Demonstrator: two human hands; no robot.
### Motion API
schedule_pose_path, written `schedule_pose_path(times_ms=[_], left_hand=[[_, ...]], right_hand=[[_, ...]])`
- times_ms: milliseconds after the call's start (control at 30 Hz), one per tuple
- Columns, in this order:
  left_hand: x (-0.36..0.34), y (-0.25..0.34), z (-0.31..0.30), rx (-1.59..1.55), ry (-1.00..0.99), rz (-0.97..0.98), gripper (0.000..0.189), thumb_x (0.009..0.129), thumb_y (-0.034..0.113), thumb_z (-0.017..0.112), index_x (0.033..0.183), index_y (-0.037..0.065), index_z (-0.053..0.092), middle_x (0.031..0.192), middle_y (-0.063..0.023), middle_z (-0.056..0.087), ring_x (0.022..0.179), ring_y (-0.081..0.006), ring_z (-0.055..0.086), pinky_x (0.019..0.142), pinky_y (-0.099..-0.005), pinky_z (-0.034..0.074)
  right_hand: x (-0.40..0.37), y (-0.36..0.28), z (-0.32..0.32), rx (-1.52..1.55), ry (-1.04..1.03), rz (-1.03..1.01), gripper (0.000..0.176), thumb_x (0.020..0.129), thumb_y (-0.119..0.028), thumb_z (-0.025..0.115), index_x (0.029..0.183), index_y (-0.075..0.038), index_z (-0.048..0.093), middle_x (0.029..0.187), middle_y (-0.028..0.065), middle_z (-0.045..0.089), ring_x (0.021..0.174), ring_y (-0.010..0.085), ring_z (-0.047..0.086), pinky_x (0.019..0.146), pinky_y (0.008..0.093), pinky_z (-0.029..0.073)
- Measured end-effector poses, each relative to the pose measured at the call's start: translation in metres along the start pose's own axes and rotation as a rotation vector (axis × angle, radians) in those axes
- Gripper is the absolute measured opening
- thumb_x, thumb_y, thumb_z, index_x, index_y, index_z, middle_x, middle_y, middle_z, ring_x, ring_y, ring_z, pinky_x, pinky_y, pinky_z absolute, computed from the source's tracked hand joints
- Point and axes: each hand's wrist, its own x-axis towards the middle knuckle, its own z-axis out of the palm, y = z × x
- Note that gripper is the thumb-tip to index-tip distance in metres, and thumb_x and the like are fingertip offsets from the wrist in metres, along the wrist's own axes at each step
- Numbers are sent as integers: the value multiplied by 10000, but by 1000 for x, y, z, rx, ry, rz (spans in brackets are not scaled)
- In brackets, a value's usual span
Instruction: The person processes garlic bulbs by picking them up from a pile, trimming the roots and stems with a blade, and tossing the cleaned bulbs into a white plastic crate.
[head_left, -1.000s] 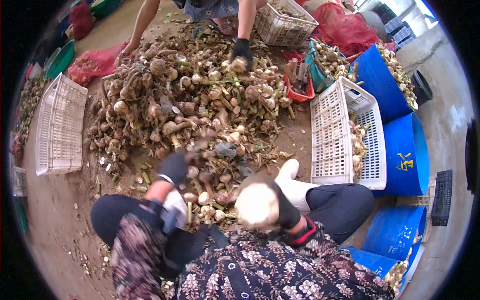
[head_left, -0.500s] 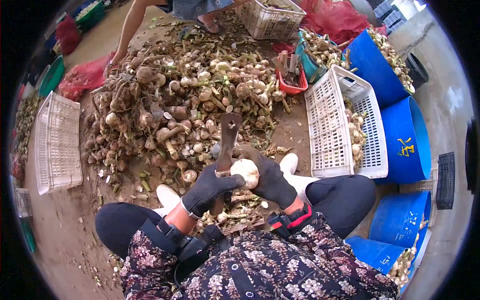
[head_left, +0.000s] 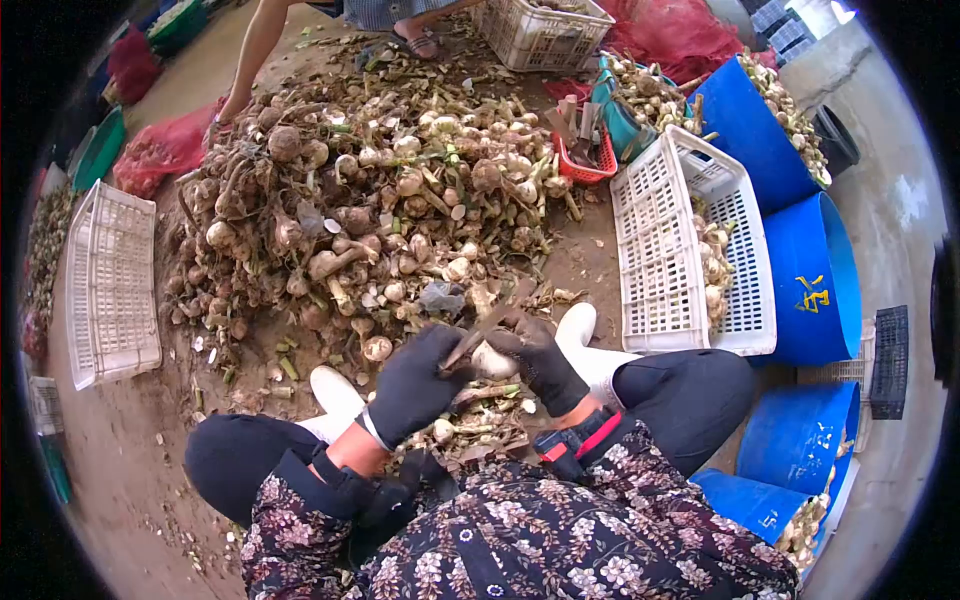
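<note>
Head view: left hand point(head_left: 415, 385) grips a knife point(head_left: 478, 332), right hand point(head_left: 545, 368) clasps a garlic bulb point(head_left: 492, 360); few bulbs point(head_left: 712, 275) lie in the crate point(head_left: 650, 230), a large untrimmed pile point(head_left: 380, 200) waits.

1. A yellow painted sign point(head_left: 812, 296), one or two brush-drawn characters, stood on the side of the large blue plastic barrel point(head_left: 838, 340) just right of the white slatted plastic crate point(head_left: 650, 250); its strokes were too blurred to read.
2. Faint white marks point(head_left: 826, 440) stood on the second blue plastic barrel point(head_left: 785, 460), below and right of that crate; they were unreadable.
3. A small white mark resembling "5" point(head_left: 768, 520) stood on the lowest blue plastic barrel point(head_left: 735, 505), farthest below the crate.
</note>
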Motion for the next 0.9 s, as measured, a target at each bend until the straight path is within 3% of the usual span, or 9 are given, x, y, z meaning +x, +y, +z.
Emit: schedule_pose_path(times_ms=[100,500,533,567,633,700,767,800,900], left_hand=[[1,-4,-4,83,-12,-32,252,785,218,665,986,98,572,925,-135,594,846,-357,599,696,-435,476],[3,-32,-6,87,-160,-235,350,751,252,679,1027,59,583,875,-222,642,841,-400,621,732,-462,481],[1,-42,-12,-26,-191,-348,402,729,255,698,1042,26,595,896,-235,649,840,-370,645,748,-431,490],[-3,-60,-10,-125,-221,-438,387,731,269,711,979,-5,596,826,-217,649,793,-337,639,738,-412,485],[-3,-69,-12,-189,-165,-481,333,744,250,710,925,-2,591,720,-147,621,644,-258,606,633,-376,487],[4,-38,-24,-391,-125,-550,252,784,187,695,909,23,549,621,-15,526,474,-87,492,437,-258,393],[9,-19,-28,-368,-38,-470,273,787,179,699,935,13,541,626,-26,542,488,-99,509,438,-259,396],[10,-15,-31,-372,-35,-480,273,787,179,699,935,13,541,626,-26,542,488,-99,509,438,-259,396],[14,-4,-41,-381,54,-415,278,774,158,721,989,22,608,725,-15,607,594,-68,534,525,-232,438]], right_hand=[[-10,-20,11,-631,24,-229,314,845,-176,650,1091,7,585,994,69,620,920,160,573,844,309,454],[-7,-21,1,-268,59,-303,216,857,-161,631,1045,-54,623,1033,60,629,899,152,588,806,294,473],[-4,-33,-7,-162,148,-385,137,843,-119,633,973,-77,629,932,44,624,830,141,577,761,280,473],[18,37,-104,-451,638,-444,102,833,-87,640,934,-87,624,856,45,615,787,151,573,754,282,478],[0,-29,-79,86,449,-337,159,810,-92,644,969,-104,640,837,73,621,783,165,588,743,283,488],[-26,-41,-129,-168,436,-354,160,814,-103,641,974,-96,637,845,75,623,791,165,591,745,281,489],[-84,14,-129,-437,387,-358,164,817,-114,638,979,-88,634,853,78,625,800,165,594,748,280,489],[-45,-80,-250,-568,352,-369,166,819,-119,636,981,-84,633,857,79,626,804,165,596,749,279,489],[-70,-13,-205,-956,251,-421,176,825,-136,632,989,-72,629,869,83,629,816,165,600,753,278,490]])
